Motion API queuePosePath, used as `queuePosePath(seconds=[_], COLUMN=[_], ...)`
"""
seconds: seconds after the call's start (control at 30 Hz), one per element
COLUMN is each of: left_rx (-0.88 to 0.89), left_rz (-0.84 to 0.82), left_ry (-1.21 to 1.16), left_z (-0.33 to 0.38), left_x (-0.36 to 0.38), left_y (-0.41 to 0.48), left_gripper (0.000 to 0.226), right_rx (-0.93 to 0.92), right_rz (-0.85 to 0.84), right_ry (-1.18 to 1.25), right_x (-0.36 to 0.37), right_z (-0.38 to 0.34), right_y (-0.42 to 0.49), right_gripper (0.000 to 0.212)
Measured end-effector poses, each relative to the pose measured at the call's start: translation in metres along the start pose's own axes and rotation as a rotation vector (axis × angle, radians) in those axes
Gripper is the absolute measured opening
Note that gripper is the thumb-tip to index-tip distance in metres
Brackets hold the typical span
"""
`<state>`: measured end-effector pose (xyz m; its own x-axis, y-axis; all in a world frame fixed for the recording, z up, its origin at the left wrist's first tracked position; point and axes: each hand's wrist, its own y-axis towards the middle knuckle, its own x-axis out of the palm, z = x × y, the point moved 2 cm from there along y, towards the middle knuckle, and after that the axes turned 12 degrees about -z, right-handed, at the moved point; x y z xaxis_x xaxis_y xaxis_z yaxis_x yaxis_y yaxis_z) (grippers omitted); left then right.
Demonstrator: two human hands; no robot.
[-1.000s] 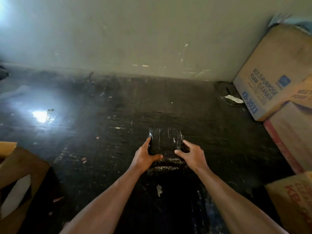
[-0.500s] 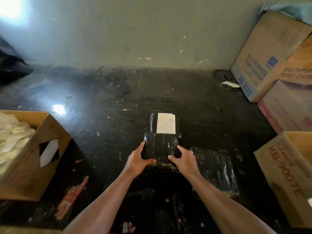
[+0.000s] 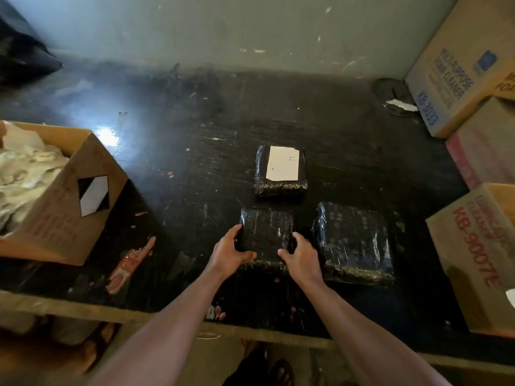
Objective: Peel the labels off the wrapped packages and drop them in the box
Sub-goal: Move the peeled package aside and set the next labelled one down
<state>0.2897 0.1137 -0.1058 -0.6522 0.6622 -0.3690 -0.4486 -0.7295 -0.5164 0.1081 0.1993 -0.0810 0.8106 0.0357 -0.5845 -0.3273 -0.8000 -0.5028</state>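
Both my hands on the near package, black wrap, no label showing on its top. Left hand clamps its left edge, thumb under the near side; right hand clamps its right edge, fingers curled on the wrap. Just right of that package lies a 2nd bare package, not touching. Just beyond it sits the 3rd package with a white label flat on top, unpeeled. Far left of it is the open box, already holding pale paper scraps. Step, I judge: setting the near package aside. Next probably calls for reaching forward and lifting a label corner with a fingernail, then carrying it left.
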Motion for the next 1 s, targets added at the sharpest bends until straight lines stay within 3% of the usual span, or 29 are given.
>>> queuePosePath(seconds=[0.23,0.5,1.0], left_rx=[0.049,0.13,0.14], left_rz=[0.074,0.142,0.057], left_ry=[0.111,0.136,0.156], left_z=[0.022,0.086,0.14], left_x=[-0.012,-0.048,-0.072], left_y=[0.005,0.04,0.149], left_gripper=[0.087,0.092,0.079], right_rx=[-0.067,-0.162,-0.156], right_rz=[0.095,0.179,0.245], right_ry=[0.012,0.01,-0.115], right_x=[-0.005,-0.062,-0.134], right_z=[-0.015,-0.062,-0.103], right_y=[-0.003,0.032,0.156], right_gripper=[0.07,0.067,0.053])
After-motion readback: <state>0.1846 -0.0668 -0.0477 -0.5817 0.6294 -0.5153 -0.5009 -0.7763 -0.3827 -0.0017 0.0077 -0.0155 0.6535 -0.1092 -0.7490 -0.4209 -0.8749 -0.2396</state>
